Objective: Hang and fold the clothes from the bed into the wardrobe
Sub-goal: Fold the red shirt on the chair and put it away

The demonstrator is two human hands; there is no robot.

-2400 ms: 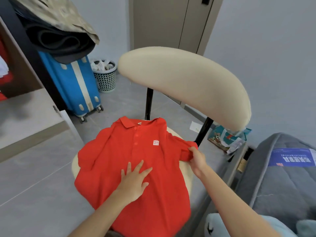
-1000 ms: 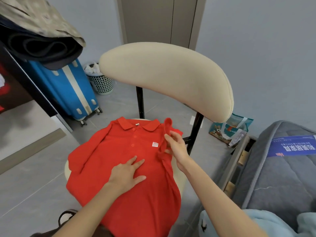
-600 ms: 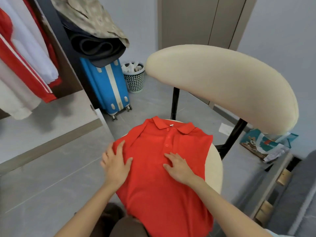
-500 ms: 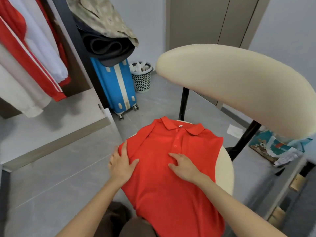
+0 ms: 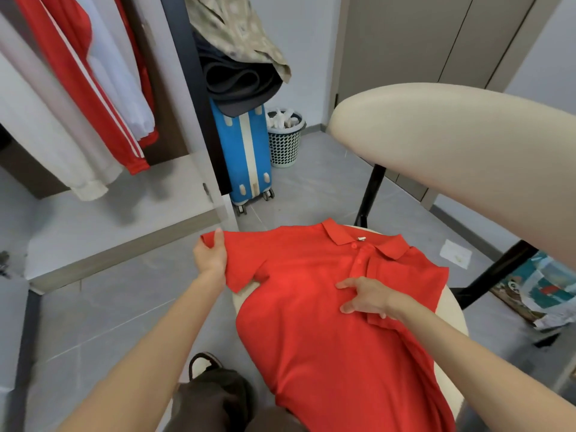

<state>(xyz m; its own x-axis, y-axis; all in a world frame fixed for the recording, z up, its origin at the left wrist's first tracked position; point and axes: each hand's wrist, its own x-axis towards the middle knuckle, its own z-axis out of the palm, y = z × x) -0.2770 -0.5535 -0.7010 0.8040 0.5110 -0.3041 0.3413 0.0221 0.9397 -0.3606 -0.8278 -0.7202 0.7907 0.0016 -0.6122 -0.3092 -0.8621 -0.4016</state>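
- left hand (image 5: pixel 210 257) grips the sleeve (image 5: pixel 241 260) of the red polo shirt (image 5: pixel 311 322), holding it out past the chair seat (image 5: pixel 455 310)
- right hand (image 5: pixel 367 299) lies on the shirt's chest, fingers spread and seemingly flat, below the buttons
- the shirt lies under that hand on the seat

Cream chair seat (image 5: pixel 454 310) carries red polo shirt (image 5: pixel 327 332), lying flat; its sleeve overhangs the seat at the left hand (image 5: pixel 210 255) grip.
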